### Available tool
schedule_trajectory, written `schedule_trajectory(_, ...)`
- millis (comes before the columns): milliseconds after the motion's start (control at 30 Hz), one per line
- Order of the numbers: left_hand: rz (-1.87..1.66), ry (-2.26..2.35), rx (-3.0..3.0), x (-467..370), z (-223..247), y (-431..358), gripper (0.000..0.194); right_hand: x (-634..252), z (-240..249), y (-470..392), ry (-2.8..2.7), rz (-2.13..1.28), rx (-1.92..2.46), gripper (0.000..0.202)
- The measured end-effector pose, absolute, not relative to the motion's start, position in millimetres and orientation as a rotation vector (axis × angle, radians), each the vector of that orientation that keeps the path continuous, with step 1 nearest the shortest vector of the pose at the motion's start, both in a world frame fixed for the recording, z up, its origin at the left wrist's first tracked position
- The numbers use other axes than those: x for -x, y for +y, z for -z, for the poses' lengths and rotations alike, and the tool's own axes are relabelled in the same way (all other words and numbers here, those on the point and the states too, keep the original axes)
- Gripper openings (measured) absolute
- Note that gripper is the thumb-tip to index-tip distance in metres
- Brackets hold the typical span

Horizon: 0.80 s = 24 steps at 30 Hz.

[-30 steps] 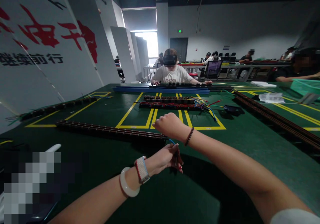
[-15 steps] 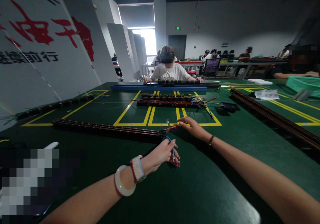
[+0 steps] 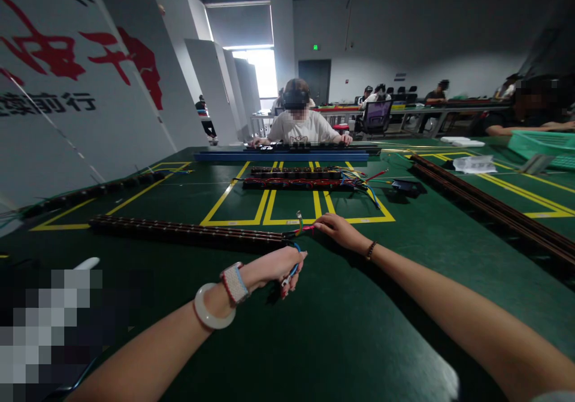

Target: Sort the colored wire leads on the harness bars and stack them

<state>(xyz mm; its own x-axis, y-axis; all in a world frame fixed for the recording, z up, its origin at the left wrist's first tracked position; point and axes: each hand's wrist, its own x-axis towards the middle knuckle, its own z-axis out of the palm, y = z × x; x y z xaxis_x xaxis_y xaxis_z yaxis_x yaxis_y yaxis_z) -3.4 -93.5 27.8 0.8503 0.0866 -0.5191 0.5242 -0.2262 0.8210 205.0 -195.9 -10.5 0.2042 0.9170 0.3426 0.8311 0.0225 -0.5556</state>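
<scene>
A long dark strip bundle (image 3: 188, 230) lies across the near part of the table, with coloured wires coming out of its right end. My left hand (image 3: 281, 263) is closed around a blue wire (image 3: 297, 247), whose metal lug shows below the fingers. Just to the right, my right hand (image 3: 339, 231) pinches the end of a red wire (image 3: 307, 228). Between the hands and slightly farther off, a yellow-green wire (image 3: 299, 221) sticks up with a metal lug at its tip, touched by neither hand.
Shorter bundles with coloured wires (image 3: 296, 183) lie within yellow tape lines. More brown strips (image 3: 489, 210) run along the right, near a green basket (image 3: 543, 147). Across the table a co-worker (image 3: 299, 123) sits behind a blue rail (image 3: 278, 157).
My left hand has drawn a little left and curled more around the blue wire. My right hand has moved slightly left and now pinches the red wire's end. The view has shifted slightly.
</scene>
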Motion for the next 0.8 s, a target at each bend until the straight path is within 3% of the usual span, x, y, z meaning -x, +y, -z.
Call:
schedule_trajectory(300, 0.465, 0.408, -1.717, 4.8, -28.6, -79.5, 0.044, -199.9, 5.6, -198.0, -1.682, -0.099, 1.854, 0.032)
schedule_trajectory(567, 0.344, 0.329, -1.233, 4.3, -20.8, -101.3, 0.035, -160.7, -35.3, -217.4, -1.722, 0.776, 1.674, 0.021)
schedule_trajectory(700, 0.189, 0.398, -1.150, 3.3, -25.9, -110.4, 0.024, -108.3, -52.2, -227.2, -2.242, 0.956, 1.394, 0.030)
schedule_trajectory(800, 0.063, 0.552, -1.189, 0.8, -28.6, -113.4, 0.022, -86.1, -50.4, -225.2, -2.417, 0.960, 1.414, 0.037)
